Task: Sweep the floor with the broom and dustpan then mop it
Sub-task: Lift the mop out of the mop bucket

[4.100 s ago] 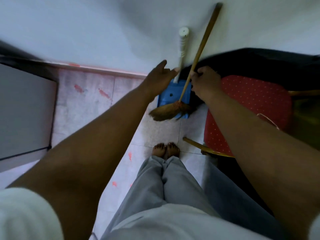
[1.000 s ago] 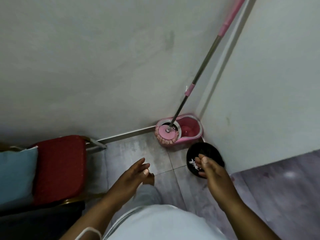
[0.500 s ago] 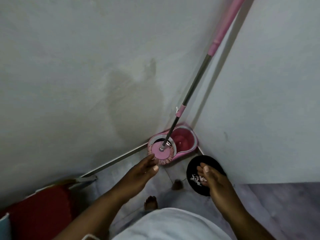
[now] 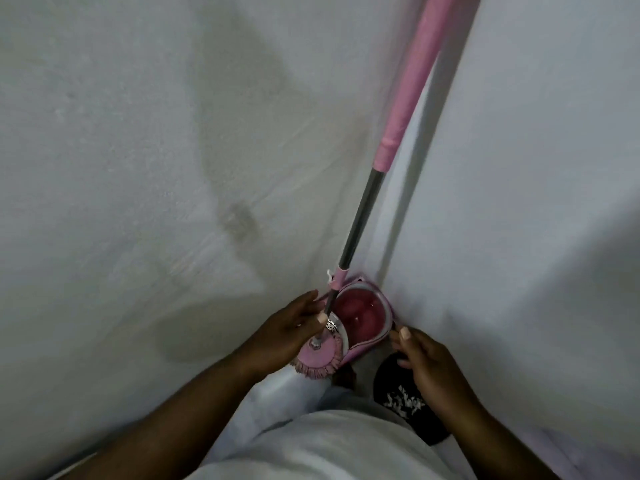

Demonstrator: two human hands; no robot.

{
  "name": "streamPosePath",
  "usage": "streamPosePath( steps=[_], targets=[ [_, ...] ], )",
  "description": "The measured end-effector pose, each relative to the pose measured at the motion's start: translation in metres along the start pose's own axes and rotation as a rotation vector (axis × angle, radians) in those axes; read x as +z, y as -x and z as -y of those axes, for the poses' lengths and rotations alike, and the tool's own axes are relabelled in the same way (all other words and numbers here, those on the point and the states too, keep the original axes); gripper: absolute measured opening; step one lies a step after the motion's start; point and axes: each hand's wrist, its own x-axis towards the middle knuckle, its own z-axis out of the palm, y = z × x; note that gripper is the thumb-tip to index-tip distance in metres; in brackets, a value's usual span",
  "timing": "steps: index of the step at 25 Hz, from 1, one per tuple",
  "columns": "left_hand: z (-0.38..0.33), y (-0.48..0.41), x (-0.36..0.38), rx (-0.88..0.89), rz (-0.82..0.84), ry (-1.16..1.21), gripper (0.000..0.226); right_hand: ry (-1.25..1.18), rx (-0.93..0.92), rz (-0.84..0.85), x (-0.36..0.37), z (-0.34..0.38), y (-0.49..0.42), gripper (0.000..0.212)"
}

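Mopping appears not yet started: the spin mop [image 4: 360,220] stands in its pink bucket [image 4: 379,334] in the corner, with the left hand [image 4: 287,329] and right hand [image 4: 431,363] loosely open beside it, gripping nothing.

Seen from above through a head-worn camera, the person wears a loose, plain off-white fabric top [image 4: 329,448], which fills the bottom centre of the view as a smooth, rounded mass. Just beyond it shows one leg of pale grey, softly creased trousers [image 4: 277,396]. The left forearm [image 4: 194,403] and right forearm [image 4: 491,441] are bare all the way to the lower edge of the view. The left hand [image 4: 284,336] and right hand [image 4: 429,368] are bare too, and the thumbnail that shows on each is short, plain and evenly rounded.
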Motion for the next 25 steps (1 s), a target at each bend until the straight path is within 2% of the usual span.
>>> streamPosePath(
  steps=[4, 8, 9, 11, 13, 16, 21, 25],
  targets=[
    [-0.030, -0.051, -0.004, 0.008, 0.000, -0.045, 0.064, 0.090, -0.141, 0.002, -0.013, 0.049, -0.071, 0.036],
    [-0.059, -0.103, -0.005, -0.003, -0.014, -0.078, 0.066, 0.097, -0.198, -0.018, -0.015, 0.105, -0.125, 0.068],
    [-0.066, -0.117, -0.005, -0.002, -0.005, -0.103, 0.068, 0.113, -0.213, -0.034, -0.016, 0.118, -0.135, 0.071],
    [-0.078, -0.140, -0.006, -0.003, 0.020, -0.159, 0.072, 0.131, -0.236, -0.048, -0.015, 0.140, -0.153, 0.062],
    [-0.085, -0.155, -0.006, 0.016, 0.051, -0.211, 0.073, 0.111, -0.265, -0.035, -0.010, 0.152, -0.163, 0.040],
    [-0.085, -0.168, -0.007, 0.074, 0.105, -0.243, 0.060, 0.143, -0.299, -0.045, -0.001, 0.155, -0.167, 0.018],
    [-0.072, -0.166, -0.006, 0.073, 0.126, -0.337, 0.046, 0.235, -0.362, -0.055, 0.002, 0.140, -0.158, 0.025],
    [-0.072, -0.159, -0.009, 0.079, 0.173, -0.472, 0.044, 0.172, -0.405, -0.068, 0.009, 0.137, -0.138, 0.023]
  ],
)
